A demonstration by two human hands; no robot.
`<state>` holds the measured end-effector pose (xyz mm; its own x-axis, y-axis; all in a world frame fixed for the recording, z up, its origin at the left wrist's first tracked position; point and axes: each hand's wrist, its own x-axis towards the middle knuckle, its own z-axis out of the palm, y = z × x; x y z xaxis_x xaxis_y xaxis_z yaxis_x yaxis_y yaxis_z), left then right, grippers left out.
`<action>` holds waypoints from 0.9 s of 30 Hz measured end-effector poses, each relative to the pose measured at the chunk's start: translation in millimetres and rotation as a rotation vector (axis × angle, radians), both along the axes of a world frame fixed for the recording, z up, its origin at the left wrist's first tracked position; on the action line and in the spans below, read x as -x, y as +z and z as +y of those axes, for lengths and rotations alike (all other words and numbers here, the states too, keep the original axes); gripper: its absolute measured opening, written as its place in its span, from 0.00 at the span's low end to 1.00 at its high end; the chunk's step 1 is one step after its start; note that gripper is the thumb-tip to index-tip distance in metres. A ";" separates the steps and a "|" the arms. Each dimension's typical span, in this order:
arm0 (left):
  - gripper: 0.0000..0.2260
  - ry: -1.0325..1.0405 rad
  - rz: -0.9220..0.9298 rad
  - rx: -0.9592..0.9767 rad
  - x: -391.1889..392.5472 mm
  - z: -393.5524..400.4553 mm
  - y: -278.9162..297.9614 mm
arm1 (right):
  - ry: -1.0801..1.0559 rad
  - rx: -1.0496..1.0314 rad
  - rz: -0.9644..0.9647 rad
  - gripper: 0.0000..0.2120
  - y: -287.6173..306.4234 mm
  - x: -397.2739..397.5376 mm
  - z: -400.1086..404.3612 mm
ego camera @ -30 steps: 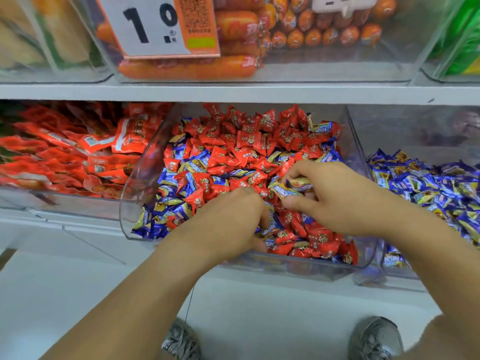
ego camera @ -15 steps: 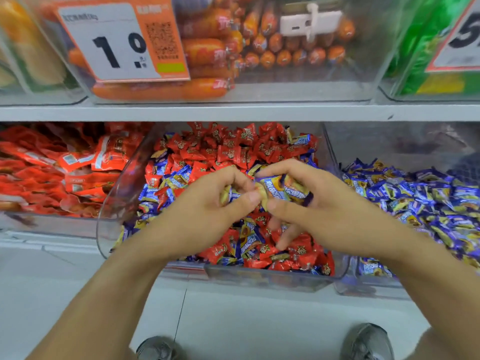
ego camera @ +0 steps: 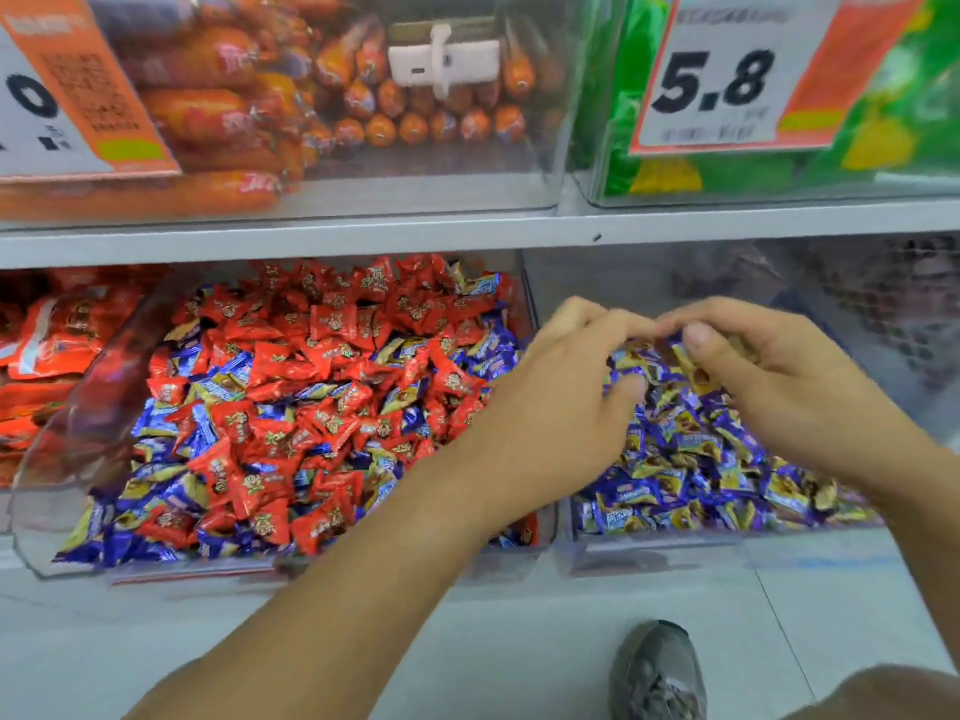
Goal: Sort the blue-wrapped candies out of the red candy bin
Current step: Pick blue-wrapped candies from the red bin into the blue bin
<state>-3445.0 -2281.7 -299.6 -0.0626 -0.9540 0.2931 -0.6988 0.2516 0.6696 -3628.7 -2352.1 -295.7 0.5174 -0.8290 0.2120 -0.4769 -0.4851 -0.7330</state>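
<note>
Both hands have swung rightward out of the red candy bin and now hover over the neighbouring blue candy bin. The left hand and right hand meet fingertip to fingertip, fingers curled. The right hand pinches a blue-wrapped candy between thumb and forefinger; whether the left hand holds anything I cannot tell. Plenty of blue wrappers lie mixed among the red candies, left of both hands.
</note>
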 end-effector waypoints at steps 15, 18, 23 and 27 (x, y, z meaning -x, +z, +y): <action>0.19 0.267 -0.647 -0.220 -137.8 44.6 -30.1 | 0.312 0.398 0.250 0.11 9.5 -126.4 42.1; 0.14 0.279 -0.631 -0.172 -148.9 51.2 -28.8 | 0.205 0.440 0.648 0.14 9.6 -159.6 25.3; 0.20 0.312 -0.518 -0.144 -170.9 56.5 -28.0 | 0.246 0.237 0.880 0.31 0.6 -187.6 7.7; 0.23 0.348 -0.466 -0.171 -172.9 61.4 -24.7 | 0.390 0.099 0.670 0.28 -13.8 -198.9 9.3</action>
<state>-3272.1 -2220.3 -324.3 0.1764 -0.9728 0.1504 -0.9502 -0.1284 0.2838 -3429.8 -2342.8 -309.4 0.8112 -0.5545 -0.1854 -0.5843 -0.7567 -0.2934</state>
